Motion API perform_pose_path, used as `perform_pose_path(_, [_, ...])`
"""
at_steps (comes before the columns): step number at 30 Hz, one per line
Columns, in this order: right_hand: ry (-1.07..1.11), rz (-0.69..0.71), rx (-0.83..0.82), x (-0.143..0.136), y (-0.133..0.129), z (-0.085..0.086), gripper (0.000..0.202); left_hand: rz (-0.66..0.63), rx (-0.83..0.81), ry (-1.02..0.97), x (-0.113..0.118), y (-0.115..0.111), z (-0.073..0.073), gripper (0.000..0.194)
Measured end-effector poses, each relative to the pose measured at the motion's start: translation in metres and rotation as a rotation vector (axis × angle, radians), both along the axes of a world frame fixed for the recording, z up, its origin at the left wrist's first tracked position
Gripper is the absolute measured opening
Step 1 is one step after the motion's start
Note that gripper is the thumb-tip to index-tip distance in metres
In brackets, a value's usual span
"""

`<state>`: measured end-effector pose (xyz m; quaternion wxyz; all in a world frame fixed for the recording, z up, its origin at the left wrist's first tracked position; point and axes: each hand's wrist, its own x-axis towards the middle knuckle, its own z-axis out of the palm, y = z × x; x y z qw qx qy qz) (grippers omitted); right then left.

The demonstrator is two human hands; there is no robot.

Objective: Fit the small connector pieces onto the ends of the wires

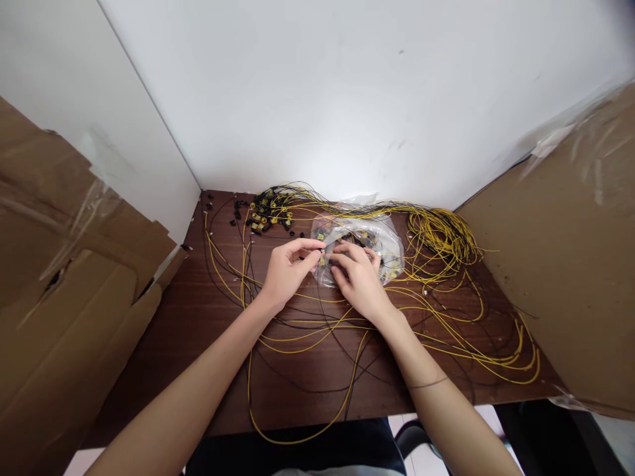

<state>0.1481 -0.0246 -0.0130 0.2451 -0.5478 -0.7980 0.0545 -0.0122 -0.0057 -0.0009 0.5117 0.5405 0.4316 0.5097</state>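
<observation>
A clear plastic bag (pixel 395 239) with small yellow and black parts in it lies at the middle of the brown table. At its left edge my left hand (pixel 294 268) is closed, thumb and forefinger pinched on something small and dark that I cannot make out. My right hand (pixel 358 274) rests over the bag with its fingers bent and apart; its fingertips reach to the bag's opening, and whether they touch a part is hidden. Thin yellow and black wires (pixel 300 350) run under both hands and across the table.
Several yellow and black connectors (pixel 262 215) lie in a heap at the back left. A coiled wire bundle (pixel 444 241) sits at the back right. Cardboard sheets (pixel 570 251) stand on both sides, and a white wall (pixel 317 99) rises behind the table (pixel 198 370).
</observation>
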Motion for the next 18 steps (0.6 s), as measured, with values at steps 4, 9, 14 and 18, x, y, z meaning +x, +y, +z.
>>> perform_pose_path(4, [0.056,-0.063,0.031,0.0017,0.0011,0.0026,0.014,-0.001,0.007,0.003,0.0,0.0006,-0.0004,0.015])
perform_pose_path(9, [0.019,-0.115,0.026,0.0035,0.001,0.0066,0.011,-0.016,0.014,0.002,-0.0001,0.0007,-0.0009,0.015])
perform_pose_path(14, [-0.006,-0.121,0.019,0.0035,-0.0002,0.0058,0.013,-0.021,0.019,0.009,-0.0006,0.0009,-0.0017,0.016])
perform_pose_path(18, [0.021,-0.122,0.017,0.0045,0.0004,0.0054,0.01,-0.024,0.014,0.024,-0.0008,0.0011,-0.0026,0.017])
